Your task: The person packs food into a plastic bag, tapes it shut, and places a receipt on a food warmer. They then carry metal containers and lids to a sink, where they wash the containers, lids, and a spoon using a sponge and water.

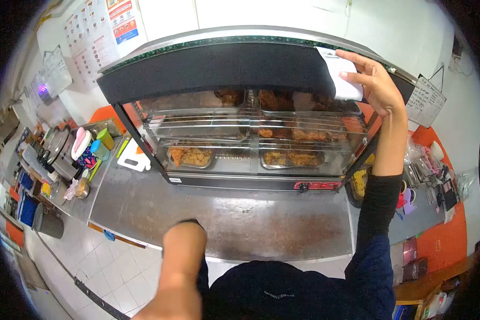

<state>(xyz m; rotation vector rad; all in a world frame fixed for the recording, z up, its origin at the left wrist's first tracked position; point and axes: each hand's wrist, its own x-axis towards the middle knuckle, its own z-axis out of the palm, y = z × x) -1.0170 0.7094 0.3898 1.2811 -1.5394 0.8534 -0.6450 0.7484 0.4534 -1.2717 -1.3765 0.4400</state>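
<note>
My right hand is raised to the upper right front of a glass food warmer. Its fingers hold a white sheet of paper against the black top panel, with a small dark mark near the paper's upper edge. My left forearm bends back toward the camera over the counter. Only the back of my left hand shows at the bottom edge; its fingers are hidden. Behind the warmer's glass, metal trays of fried food sit on wire shelves.
A steel counter runs under the warmer. To the left are a white cutting board, cups and a large pot. At right stand a container of yellow food and a purple tape dispenser.
</note>
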